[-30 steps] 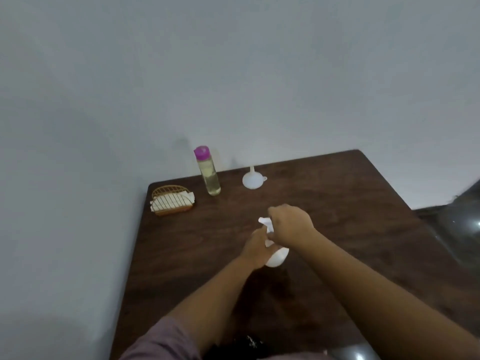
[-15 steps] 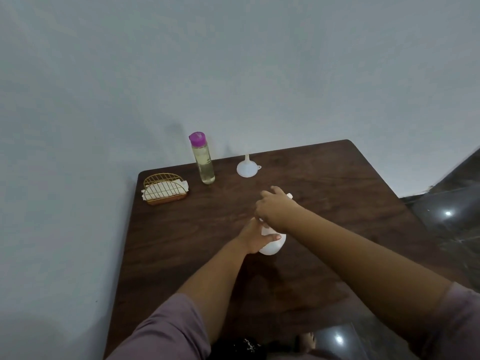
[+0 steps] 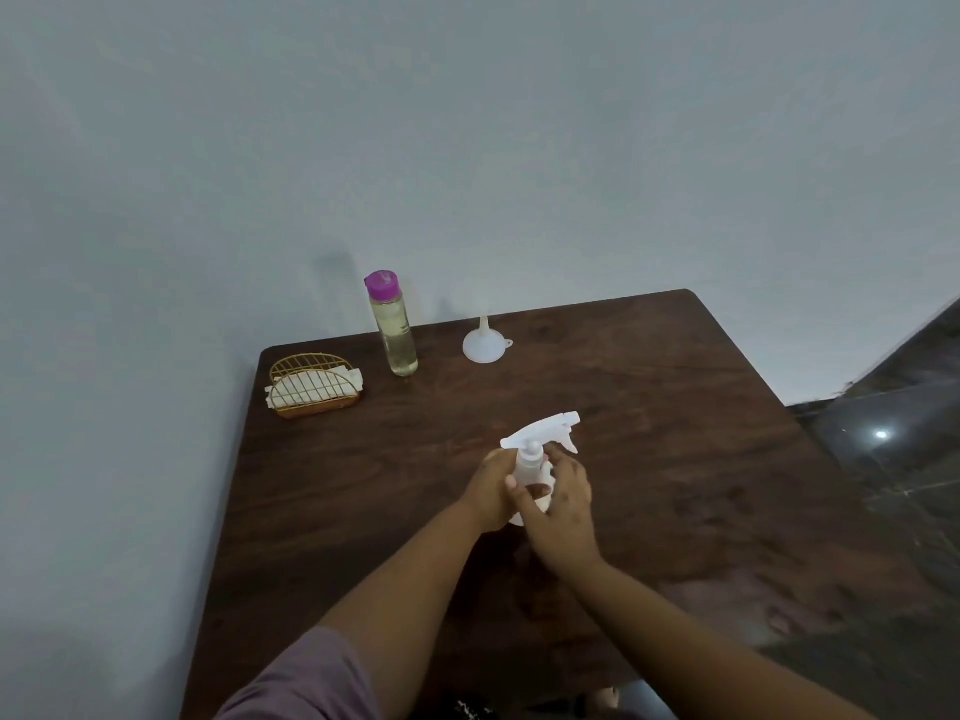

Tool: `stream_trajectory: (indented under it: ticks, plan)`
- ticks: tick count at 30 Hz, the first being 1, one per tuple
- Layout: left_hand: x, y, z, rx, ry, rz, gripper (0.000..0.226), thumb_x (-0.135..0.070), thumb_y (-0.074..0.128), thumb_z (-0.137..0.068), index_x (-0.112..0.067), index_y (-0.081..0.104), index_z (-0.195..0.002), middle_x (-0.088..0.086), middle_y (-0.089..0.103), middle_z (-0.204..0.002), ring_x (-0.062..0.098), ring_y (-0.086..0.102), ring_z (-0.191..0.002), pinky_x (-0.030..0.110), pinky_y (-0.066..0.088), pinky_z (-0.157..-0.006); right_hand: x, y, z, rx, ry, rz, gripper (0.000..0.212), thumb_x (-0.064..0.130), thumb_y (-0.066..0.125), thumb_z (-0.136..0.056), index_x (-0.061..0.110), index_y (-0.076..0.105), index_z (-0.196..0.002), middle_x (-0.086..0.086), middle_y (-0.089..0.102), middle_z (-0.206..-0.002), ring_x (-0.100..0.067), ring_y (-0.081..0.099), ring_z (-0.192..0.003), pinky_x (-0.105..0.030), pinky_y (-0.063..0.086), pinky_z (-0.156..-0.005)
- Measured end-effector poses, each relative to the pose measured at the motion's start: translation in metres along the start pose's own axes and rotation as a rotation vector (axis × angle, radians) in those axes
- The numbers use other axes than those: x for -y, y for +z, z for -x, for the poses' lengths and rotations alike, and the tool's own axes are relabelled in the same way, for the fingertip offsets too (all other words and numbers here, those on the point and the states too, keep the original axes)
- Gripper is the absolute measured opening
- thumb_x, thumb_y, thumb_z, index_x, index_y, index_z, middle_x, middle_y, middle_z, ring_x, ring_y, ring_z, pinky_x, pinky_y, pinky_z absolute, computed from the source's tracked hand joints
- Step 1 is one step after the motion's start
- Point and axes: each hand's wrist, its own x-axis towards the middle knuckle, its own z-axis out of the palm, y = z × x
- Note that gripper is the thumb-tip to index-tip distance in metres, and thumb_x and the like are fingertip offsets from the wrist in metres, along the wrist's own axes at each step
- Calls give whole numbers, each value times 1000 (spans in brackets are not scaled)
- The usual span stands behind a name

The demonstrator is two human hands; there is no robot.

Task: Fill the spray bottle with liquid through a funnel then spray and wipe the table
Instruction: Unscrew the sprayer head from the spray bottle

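Near the middle of the dark wooden table, a white spray bottle stands upright with both hands around its body. The left hand wraps it from one side and the right hand cups the other; the trigger head seems to sit on the neck, though blur hides the joint. Well beyond, a white funnel rests mouth-down beside a purple-capped bottle of pale liquid, and a wire napkin holder stands at the far left corner.

Dark wooden table against plain pale grey wall; glossy dark floor with light glare at right.
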Motion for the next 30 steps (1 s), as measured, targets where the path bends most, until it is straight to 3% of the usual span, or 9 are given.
stream_trajectory:
  ticks: [4, 6, 8, 10, 13, 18, 21, 27, 30]
  plan:
    - [-1, -2, 4, 3, -130, 106, 40, -32, 65, -71, -7, 65, -103, 9, 66, -87, 23, 61, -83, 30, 47, -72, 17, 10, -20, -40, 60, -110, 16, 19, 64, -89, 7, 54, -92, 2, 57, -88, -10, 54, -85, -33, 45, -76]
    - [-3, -1, 1, 38, -140, 103, 43, -25, 69, -79, -8, 62, -118, 12, 64, -110, 23, 61, -102, 29, 50, -82, 14, 4, -32, -39, 32, -79, 20, 11, 63, -89, 8, 49, -76, 2, 50, -75, -11, 51, -72, -29, 40, -68]
    - [4, 1, 0, 53, -64, 29, 45, -16, 68, -89, -9, 55, -132, 11, 59, -129, 21, 55, -119, 24, 46, -97, 3, -2, -40, 21, -10, -60, 11, 11, 66, -88, 5, 57, -86, 0, 50, -89, -13, 52, -83, -19, 41, -72]
    - [14, 4, -2, 59, -68, 0, 50, -30, 68, -89, -19, 53, -136, 3, 59, -131, 17, 53, -122, 32, 46, -103, -4, -11, -43, 105, -3, -93, 17, 13, 68, -88, 5, 63, -102, 0, 52, -101, -6, 54, -90, -12, 42, -74]
    - [22, 5, -7, 59, -112, -39, 62, -56, 63, -79, -32, 50, -135, -4, 57, -130, 16, 51, -124, 42, 47, -103, -6, -20, -45, 132, 9, -192, 34, 18, 66, -90, 14, 59, -122, 3, 63, -112, -7, 61, -102, -20, 50, -85]
    - [21, 8, -8, 60, -119, -37, 54, -57, 56, -78, -24, 60, -120, 0, 62, -119, 20, 58, -114, 42, 51, -97, -10, -16, -41, 183, -27, -161, 56, 38, 78, -77, 19, 43, -116, 7, 64, -105, -5, 64, -97, -19, 53, -81]
    - [20, 8, -9, 44, -123, -7, 61, -61, 56, -74, -25, 59, -125, 0, 60, -126, 16, 57, -118, 41, 50, -101, -3, -15, -48, 123, -70, -74, 43, 32, 83, -72, 19, 52, -99, 12, 62, -87, -3, 62, -82, -9, 46, -70]
    - [42, 18, -16, 7, -147, -5, 87, -85, 59, -66, -36, 45, -137, -7, 54, -134, 12, 54, -123, 41, 48, -103, -11, -36, -54, 306, -81, -39, 29, 19, 72, -85, 13, 64, -112, 1, 62, -109, -14, 61, -102, -36, 51, -92]
    - [47, 21, -20, 43, -173, -66, 62, -79, 57, -74, -37, 54, -119, -5, 60, -121, 16, 56, -118, 46, 51, -98, -4, -38, -49, 292, -123, -35, 52, 26, 80, -76, 14, 57, -121, 5, 64, -112, -7, 61, -104, -24, 50, -91]
